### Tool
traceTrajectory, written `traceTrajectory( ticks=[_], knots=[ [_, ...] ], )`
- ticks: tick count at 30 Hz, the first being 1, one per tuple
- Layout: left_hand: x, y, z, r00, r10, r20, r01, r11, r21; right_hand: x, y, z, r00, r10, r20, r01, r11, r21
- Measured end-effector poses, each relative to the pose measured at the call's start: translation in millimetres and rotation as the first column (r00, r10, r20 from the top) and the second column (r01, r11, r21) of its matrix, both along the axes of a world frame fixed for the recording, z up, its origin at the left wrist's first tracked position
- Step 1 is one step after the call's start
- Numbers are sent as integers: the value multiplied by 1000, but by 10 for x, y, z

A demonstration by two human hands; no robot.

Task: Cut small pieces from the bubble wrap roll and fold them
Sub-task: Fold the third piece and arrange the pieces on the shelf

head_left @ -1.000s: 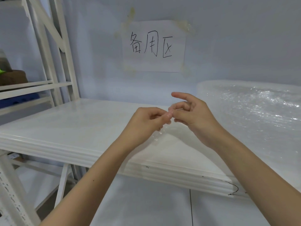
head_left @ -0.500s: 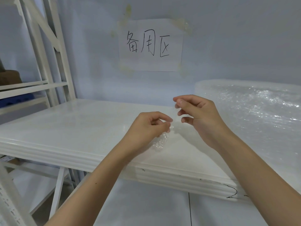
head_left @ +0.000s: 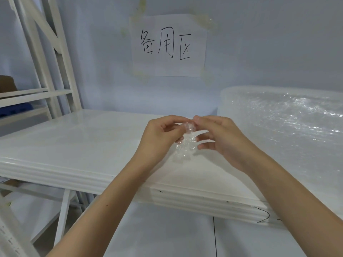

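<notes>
bare tabletop [head_left: 74, 141] left, bubble wrap roll [head_left: 285, 127] blocking right
</notes>
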State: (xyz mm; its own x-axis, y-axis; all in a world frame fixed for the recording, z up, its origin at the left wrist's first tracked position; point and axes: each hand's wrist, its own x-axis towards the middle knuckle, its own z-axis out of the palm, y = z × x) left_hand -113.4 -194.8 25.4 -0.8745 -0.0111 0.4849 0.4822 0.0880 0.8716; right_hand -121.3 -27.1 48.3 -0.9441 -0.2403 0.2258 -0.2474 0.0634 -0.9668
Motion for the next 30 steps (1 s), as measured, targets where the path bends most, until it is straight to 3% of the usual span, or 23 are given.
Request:
traceTrajectory(
  ticks=[3,13,30],
  knots=[
    [23,0,-3,999,-19,-26,19,1000,5,22,-37,-57,995,75,65,-82,991,105],
    [0,-14,-14,997,48,-56,-50,998,-29,64,-34,-48,982,162,100,-174,977,121],
    [28,-7,-21,998,-62,25,63,997,-33,43,-36,-84,999,47,-23,-42,981,189]
  ],
)
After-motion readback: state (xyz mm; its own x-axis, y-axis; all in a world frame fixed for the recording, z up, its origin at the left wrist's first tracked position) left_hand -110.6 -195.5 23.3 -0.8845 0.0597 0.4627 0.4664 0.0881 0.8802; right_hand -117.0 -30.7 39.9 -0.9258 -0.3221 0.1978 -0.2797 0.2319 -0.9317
